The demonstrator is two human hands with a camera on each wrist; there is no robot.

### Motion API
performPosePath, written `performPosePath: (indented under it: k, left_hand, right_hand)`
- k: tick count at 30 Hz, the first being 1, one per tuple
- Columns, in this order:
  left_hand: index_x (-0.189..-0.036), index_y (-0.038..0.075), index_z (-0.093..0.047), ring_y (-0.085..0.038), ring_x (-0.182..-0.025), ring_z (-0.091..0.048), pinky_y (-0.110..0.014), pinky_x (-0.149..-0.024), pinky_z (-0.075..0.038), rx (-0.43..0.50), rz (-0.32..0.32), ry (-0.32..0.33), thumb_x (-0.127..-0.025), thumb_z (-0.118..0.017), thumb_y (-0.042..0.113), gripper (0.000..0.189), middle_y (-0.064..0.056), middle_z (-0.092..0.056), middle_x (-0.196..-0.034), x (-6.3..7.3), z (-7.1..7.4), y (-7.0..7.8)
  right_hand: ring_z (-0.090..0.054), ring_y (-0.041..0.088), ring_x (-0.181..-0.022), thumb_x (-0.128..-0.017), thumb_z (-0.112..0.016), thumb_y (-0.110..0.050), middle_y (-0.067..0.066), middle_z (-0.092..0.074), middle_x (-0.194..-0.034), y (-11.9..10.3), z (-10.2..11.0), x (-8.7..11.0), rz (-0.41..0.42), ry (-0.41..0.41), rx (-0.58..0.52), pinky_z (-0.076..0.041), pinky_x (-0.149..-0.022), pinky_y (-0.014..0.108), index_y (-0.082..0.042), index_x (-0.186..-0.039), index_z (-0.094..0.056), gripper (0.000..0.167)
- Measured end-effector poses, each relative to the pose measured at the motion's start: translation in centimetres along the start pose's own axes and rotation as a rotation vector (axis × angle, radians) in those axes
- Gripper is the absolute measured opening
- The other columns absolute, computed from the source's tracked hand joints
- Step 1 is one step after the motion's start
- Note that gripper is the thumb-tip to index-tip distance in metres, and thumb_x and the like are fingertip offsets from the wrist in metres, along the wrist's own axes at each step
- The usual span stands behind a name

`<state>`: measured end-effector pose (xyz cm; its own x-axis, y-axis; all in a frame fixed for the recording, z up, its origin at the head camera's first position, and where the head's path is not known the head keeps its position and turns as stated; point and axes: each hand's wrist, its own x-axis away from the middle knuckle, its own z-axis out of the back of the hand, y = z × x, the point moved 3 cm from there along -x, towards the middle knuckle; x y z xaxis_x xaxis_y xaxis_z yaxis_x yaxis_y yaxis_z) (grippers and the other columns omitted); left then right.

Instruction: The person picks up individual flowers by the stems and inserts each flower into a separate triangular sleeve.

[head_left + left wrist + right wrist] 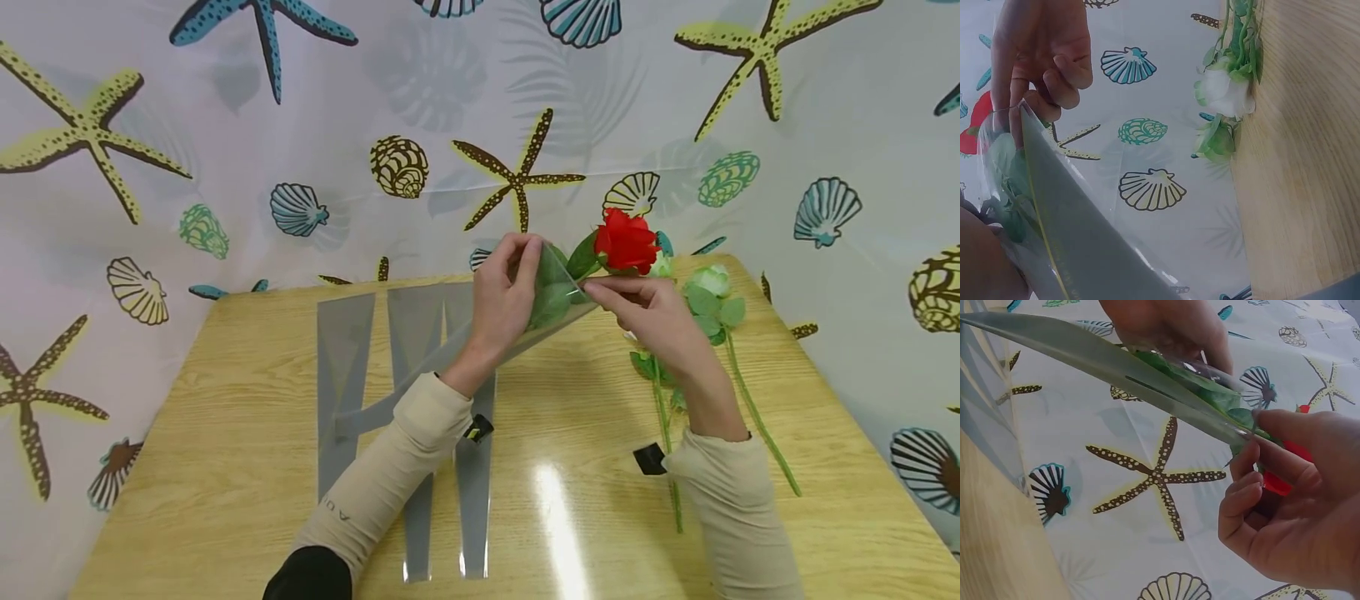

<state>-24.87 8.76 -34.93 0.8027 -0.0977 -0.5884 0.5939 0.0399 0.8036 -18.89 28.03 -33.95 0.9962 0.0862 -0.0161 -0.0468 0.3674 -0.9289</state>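
In the head view a red artificial rose (626, 242) pokes its bloom out of the wide mouth of a clear plastic flower sleeve (551, 312). Green leaves show through the film. My left hand (504, 292) grips the sleeve at the left edge of its mouth. With thumb and index finger my right hand (648, 312) pinches the opposite edge, just under the bloom. In the right wrist view that pinch sits on the sleeve's corner, and the right hand's other fingers (1238, 506) curl in. The sleeve's narrow end slants down to the left.
Several flat plastic sleeves (341, 358) lie on the left part of the wooden table (247, 417). White-green artificial roses (708, 283) with long stems lie at the right, partly behind my right arm. A patterned cloth (435, 217) hangs behind the table.
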Motion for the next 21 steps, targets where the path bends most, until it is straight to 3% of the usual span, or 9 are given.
performPosePath:
  k: [2,6,9,12,15,18,21]
  left_hand:
    - [-0.111,0.000,-0.069,-0.024,-0.088,-0.070,-0.022,-0.077,-0.052,0.007,-0.002,0.003,-0.113,-0.051,0.020,0.027,-0.017,-0.075,-0.110,-0.1,0.0,0.2]
    - [-0.110,0.000,-0.069,-0.025,-0.089,-0.071,-0.021,-0.077,-0.053,0.018,0.003,0.014,-0.113,-0.052,0.021,0.028,-0.017,-0.075,-0.109,-0.2,0.2,0.3]
    - [-0.111,0.000,-0.069,-0.028,-0.090,-0.071,-0.021,-0.077,-0.053,0.026,0.007,0.013,-0.113,-0.051,0.022,0.029,-0.018,-0.075,-0.108,-0.2,0.3,0.3]
    - [-0.112,0.000,-0.069,-0.031,-0.092,-0.072,-0.022,-0.078,-0.053,0.026,0.009,0.007,-0.113,-0.051,0.023,0.029,-0.017,-0.074,-0.109,-0.2,0.3,0.3]
    - [-0.113,0.001,-0.069,-0.032,-0.093,-0.073,-0.022,-0.078,-0.053,0.021,0.013,-0.003,-0.113,-0.050,0.024,0.029,-0.017,-0.074,-0.108,-0.2,0.4,0.3]
    - [-0.113,0.001,-0.069,-0.031,-0.092,-0.072,-0.022,-0.077,-0.053,0.027,0.013,-0.008,-0.114,-0.050,0.024,0.030,-0.017,-0.074,-0.108,-0.2,0.3,0.3]
    - [-0.113,0.001,-0.069,-0.030,-0.092,-0.072,-0.023,-0.078,-0.053,0.038,0.018,-0.009,-0.113,-0.050,0.024,0.029,-0.016,-0.074,-0.108,-0.1,0.2,0.2]
  right_hand:
    - [-0.034,0.012,-0.059,-0.106,-0.064,-0.040,-0.013,-0.046,-0.071,-0.1,0.3,0.2,-0.004,-0.003,0.013,-0.034,-0.055,0.030,-0.009,-0.135,-0.072,0.043]
    - [-0.043,0.012,-0.071,-0.106,-0.064,-0.038,-0.015,-0.058,-0.095,-0.2,1.1,0.6,0.010,0.019,0.045,-0.036,-0.058,0.030,-0.008,-0.137,-0.071,0.044]
    - [-0.045,0.012,-0.072,-0.106,-0.064,-0.037,-0.014,-0.058,-0.088,0.0,2.2,1.0,0.011,0.031,0.046,-0.034,-0.057,0.031,-0.011,-0.132,-0.074,0.038]
    - [-0.050,0.010,-0.073,-0.107,-0.064,-0.033,-0.017,-0.064,-0.086,0.2,3.7,1.4,0.027,0.050,0.002,-0.042,-0.060,0.025,-0.020,-0.118,-0.080,0.023]
    - [-0.060,0.006,-0.078,-0.106,-0.066,-0.027,-0.016,-0.073,-0.092,0.4,5.2,1.8,0.085,0.170,-0.133,-0.052,-0.070,0.015,-0.022,-0.107,-0.080,0.015]
    - [-0.069,0.005,-0.090,-0.106,-0.066,-0.025,-0.011,-0.076,-0.107,0.1,5.9,2.1,0.170,0.281,-0.238,-0.057,-0.076,0.012,-0.015,-0.118,-0.076,0.019]
    - [-0.070,0.004,-0.107,-0.107,-0.062,-0.025,-0.007,-0.070,-0.128,-0.3,5.4,1.9,0.214,0.253,-0.240,-0.058,-0.086,0.014,-0.007,-0.141,-0.065,0.038]
